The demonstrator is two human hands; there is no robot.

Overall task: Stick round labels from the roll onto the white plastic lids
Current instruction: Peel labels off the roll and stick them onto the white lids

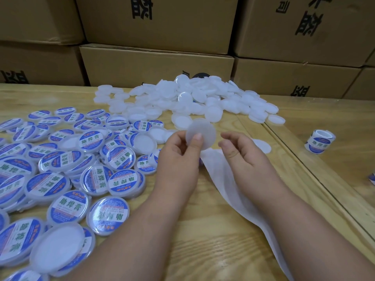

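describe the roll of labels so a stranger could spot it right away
Look at the wooden table, right of both hands, past the dark seam. The small blue and white label roll stands there alone, away from the lid piles.

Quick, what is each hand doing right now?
Left hand: pinches a white disc, thumb in front.
Right hand: fingers curled; whether it holds the backing strip cannot be told.

Packing or stockroom work area

Stacked cardboard cartons (158, 23) with printed characters rise just behind a wooden table (213, 230); on that table lie a heap of plain white lids (194, 100) and many labelled lids (60, 159).
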